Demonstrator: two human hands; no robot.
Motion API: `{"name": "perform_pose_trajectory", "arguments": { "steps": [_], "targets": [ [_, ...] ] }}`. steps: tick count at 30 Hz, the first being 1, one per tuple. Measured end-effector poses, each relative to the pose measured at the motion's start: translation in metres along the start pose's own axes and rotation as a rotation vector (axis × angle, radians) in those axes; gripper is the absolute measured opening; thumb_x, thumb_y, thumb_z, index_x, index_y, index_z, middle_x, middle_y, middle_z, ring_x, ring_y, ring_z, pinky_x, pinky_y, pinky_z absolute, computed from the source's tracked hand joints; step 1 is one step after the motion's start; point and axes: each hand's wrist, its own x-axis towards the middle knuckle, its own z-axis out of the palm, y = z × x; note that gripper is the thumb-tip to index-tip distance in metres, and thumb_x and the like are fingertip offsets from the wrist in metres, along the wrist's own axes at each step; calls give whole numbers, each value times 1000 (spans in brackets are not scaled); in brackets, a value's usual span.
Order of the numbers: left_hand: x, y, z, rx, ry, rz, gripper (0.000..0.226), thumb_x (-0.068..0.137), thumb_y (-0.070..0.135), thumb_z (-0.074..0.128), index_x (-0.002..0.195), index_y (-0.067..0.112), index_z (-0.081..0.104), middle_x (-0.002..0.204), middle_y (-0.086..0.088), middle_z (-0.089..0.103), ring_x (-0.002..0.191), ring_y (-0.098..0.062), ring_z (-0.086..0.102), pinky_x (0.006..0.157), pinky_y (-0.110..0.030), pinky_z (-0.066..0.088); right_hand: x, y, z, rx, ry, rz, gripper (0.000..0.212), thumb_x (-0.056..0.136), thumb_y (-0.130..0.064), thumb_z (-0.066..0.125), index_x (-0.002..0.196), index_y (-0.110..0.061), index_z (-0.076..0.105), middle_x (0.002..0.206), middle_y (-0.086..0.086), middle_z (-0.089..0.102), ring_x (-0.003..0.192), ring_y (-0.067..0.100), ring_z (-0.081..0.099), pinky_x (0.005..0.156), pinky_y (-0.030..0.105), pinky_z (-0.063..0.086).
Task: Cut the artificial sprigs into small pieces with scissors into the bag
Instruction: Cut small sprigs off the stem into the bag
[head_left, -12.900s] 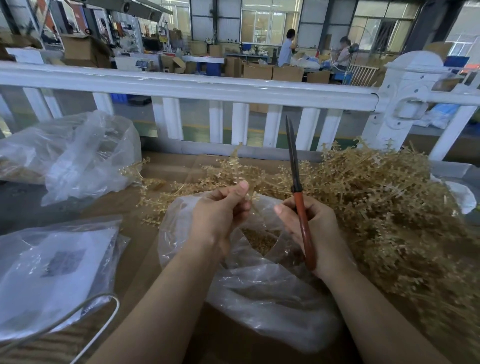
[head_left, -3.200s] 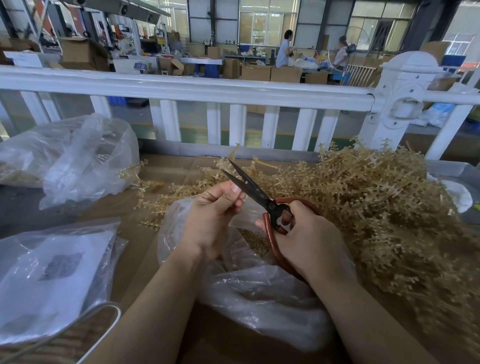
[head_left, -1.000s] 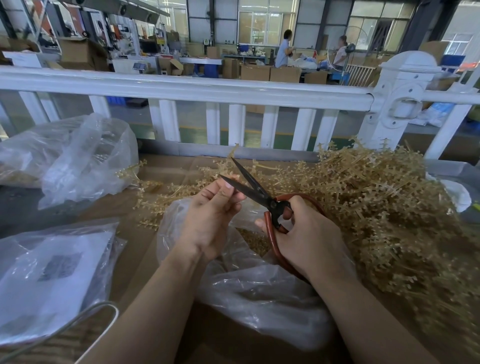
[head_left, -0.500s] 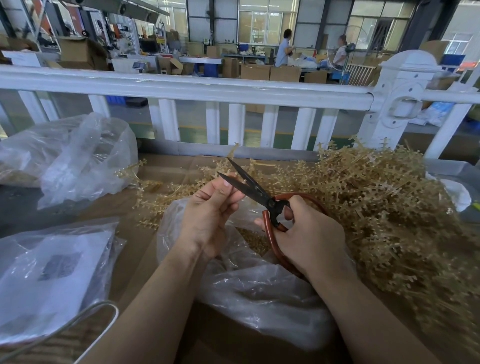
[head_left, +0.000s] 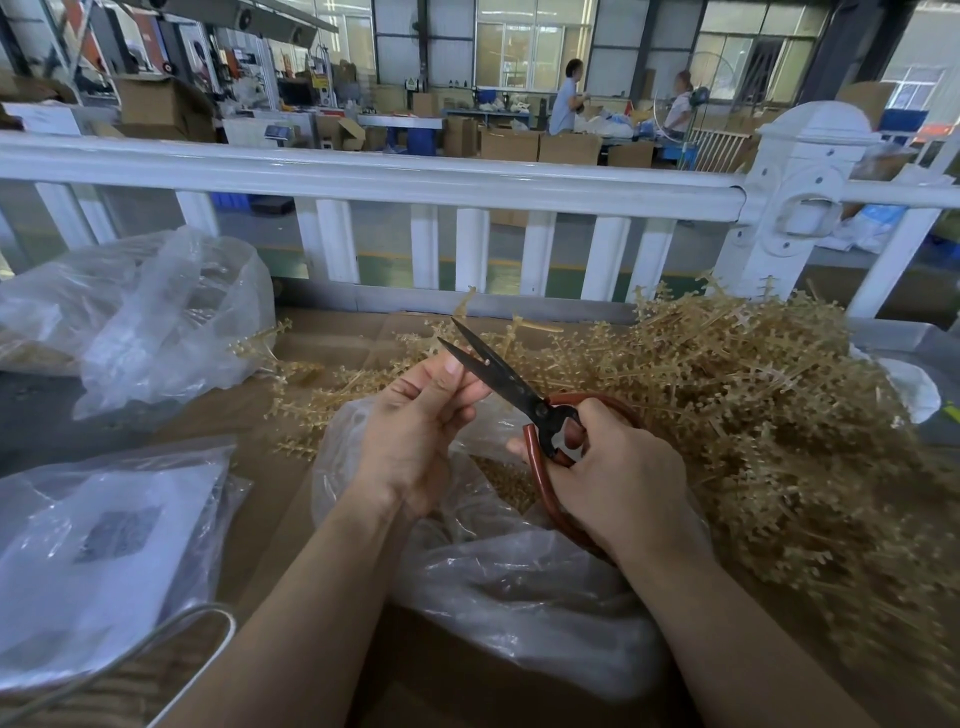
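A big heap of tan artificial sprigs (head_left: 753, 415) lies on the right of the cardboard-covered table. A clear plastic bag (head_left: 519, 587) sits open below my hands, with small cut pieces (head_left: 506, 480) inside. My right hand (head_left: 618, 478) grips the red-brown handles of black-bladed scissors (head_left: 498, 371), blades slightly apart and pointing up-left. My left hand (head_left: 415, 415) is held above the bag with fingers curled and fingertips pinched together right at the blades. Whatever it pinches is too small to make out.
A crumpled clear bag (head_left: 150, 322) lies at the left rear, another bag with white sheets (head_left: 98, 551) at the front left. A white railing (head_left: 415, 182) bounds the table's far side. Loose sprigs (head_left: 306, 379) lie left of the bag. Two people work far behind.
Since 13 s ago the scissors have swung from upright to pointing at my left fingers. Over the last second both hands stay nearly still, blades a little apart.
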Motion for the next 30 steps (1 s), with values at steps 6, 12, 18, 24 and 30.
{"name": "perform_pose_trajectory", "arguments": {
  "steps": [6, 12, 18, 24, 30],
  "targets": [
    [1, 1, -1, -19, -7, -10, 10, 76, 21, 66, 74, 18, 75, 78, 1, 74, 71, -6, 69, 64, -15, 53, 0, 1, -1, 2, -15, 8, 56, 82, -77, 58, 75, -23, 45, 65, -9, 58, 57, 15, 52, 55, 29, 42],
    [2, 1, 0, 48, 38, 42, 6, 86, 17, 63, 83, 13, 67, 72, 2, 72, 69, -6, 68, 65, -16, 54, -1, 1, 2, -14, 7, 32, 55, 82, -79, 54, 77, -26, 42, 63, -13, 53, 56, 17, 54, 54, 28, 35],
    [2, 1, -2, 182, 78, 136, 17, 97, 11, 57, 84, 13, 67, 74, 2, 72, 70, -7, 66, 64, -18, 53, -1, 4, 7, -33, 72, 49, 48, 86, -75, 57, 80, -29, 45, 61, -14, 52, 53, 15, 49, 49, 25, 31],
    [2, -3, -6, 399, 233, 108, 16, 96, 17, 62, 84, 9, 69, 68, 2, 71, 57, -5, 61, 50, -17, 49, 4, 10, 11, -82, 14, 184, 49, 85, -73, 44, 88, -25, 52, 79, -10, 63, 72, 18, 65, 55, 27, 35],
    [1, -4, -6, 526, 344, 112, 35, 97, 40, 59, 73, 14, 59, 55, 5, 56, 44, -3, 45, 46, -19, 37, 7, 11, 10, -21, -115, 240, 50, 88, -66, 60, 100, -18, 51, 92, -4, 55, 82, 17, 58, 64, 27, 43]
  ]
}}
